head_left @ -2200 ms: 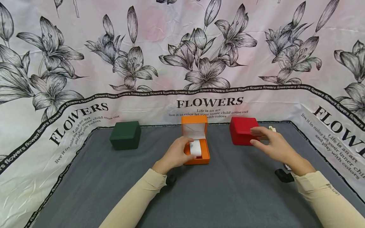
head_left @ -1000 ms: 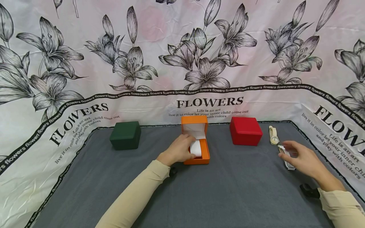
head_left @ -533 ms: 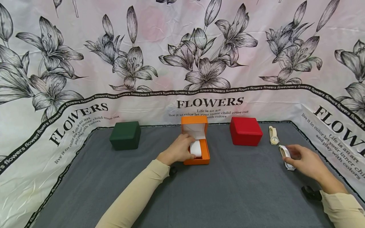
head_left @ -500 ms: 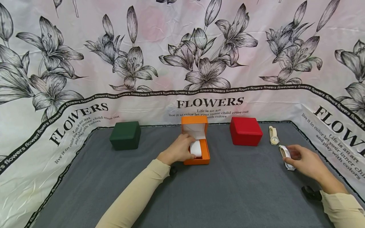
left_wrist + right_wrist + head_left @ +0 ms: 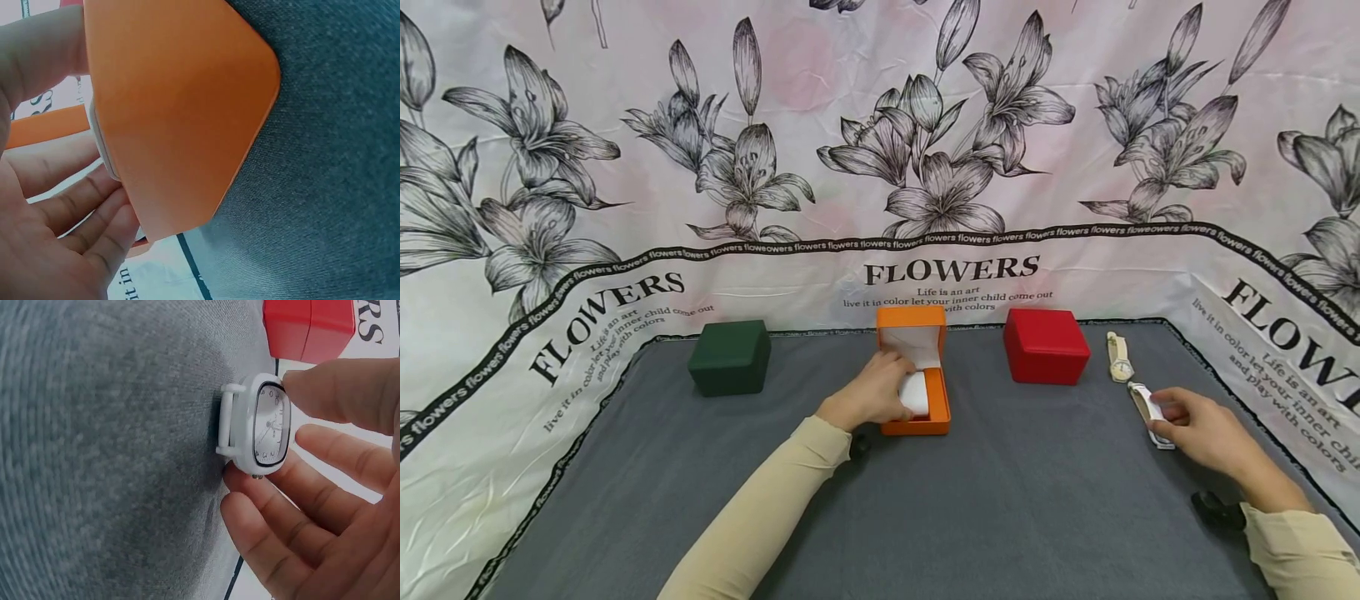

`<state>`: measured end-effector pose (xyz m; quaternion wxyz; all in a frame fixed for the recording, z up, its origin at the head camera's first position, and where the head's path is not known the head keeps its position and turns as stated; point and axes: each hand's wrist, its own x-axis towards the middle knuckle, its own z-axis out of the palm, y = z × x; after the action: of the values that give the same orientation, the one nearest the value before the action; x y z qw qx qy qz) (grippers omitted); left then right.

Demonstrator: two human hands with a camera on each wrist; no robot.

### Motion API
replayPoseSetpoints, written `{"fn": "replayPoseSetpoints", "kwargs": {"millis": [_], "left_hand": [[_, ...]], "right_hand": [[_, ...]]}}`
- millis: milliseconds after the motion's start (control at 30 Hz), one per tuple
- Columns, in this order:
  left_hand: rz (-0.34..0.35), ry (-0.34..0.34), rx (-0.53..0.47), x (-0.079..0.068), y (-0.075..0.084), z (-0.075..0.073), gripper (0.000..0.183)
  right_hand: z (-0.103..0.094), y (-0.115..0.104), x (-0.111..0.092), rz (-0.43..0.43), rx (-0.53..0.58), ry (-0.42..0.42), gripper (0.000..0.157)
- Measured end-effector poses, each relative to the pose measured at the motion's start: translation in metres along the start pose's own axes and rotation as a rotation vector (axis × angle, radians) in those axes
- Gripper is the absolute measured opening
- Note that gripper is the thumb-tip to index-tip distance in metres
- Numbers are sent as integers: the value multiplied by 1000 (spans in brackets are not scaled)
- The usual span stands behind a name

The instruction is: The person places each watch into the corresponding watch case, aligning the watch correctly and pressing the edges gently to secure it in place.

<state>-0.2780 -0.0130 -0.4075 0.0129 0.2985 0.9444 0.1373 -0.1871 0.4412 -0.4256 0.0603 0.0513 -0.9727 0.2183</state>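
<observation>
The orange box stands with its lid tipped back on the grey surface, which leaves the white cushion inside it within reach. The left hand pinches that cushion between thumb and fingers, though the box wall hides part of the hold; whether the cushion is lifted at all I cannot tell.

Well to the right of the orange box, the right hand pinches the white watch — thumb on one edge of the case, fingers at the opposite edge — probably so the dial stays uncovered. The cream watch, also right of the orange box, touches neither hand. The closed red box and green box flank the orange box right and left, perhaps spaced to leave elbow room.
</observation>
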Motion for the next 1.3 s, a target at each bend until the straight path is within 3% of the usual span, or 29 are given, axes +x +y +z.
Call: {"fn": "replayPoseSetpoints", "kwargs": {"millis": [300, 600, 967, 1133, 1300], "left_hand": [[47, 41, -45, -5, -5, 2, 64], [62, 72, -145, -10, -9, 4, 66], [142, 168, -214, -19, -6, 7, 66], [154, 222, -260, -24, -1, 7, 67], [145, 239, -294, -30, 6, 7, 65]], "right_hand": [[5, 0, -3, -111, 69, 67, 36], [5, -15, -6, -172, 128, 99, 36], [0, -74, -12, -213, 163, 152, 38], [6, -102, -9, -288, 207, 170, 41], [19, -127, 1, -336, 237, 128, 40]]}}
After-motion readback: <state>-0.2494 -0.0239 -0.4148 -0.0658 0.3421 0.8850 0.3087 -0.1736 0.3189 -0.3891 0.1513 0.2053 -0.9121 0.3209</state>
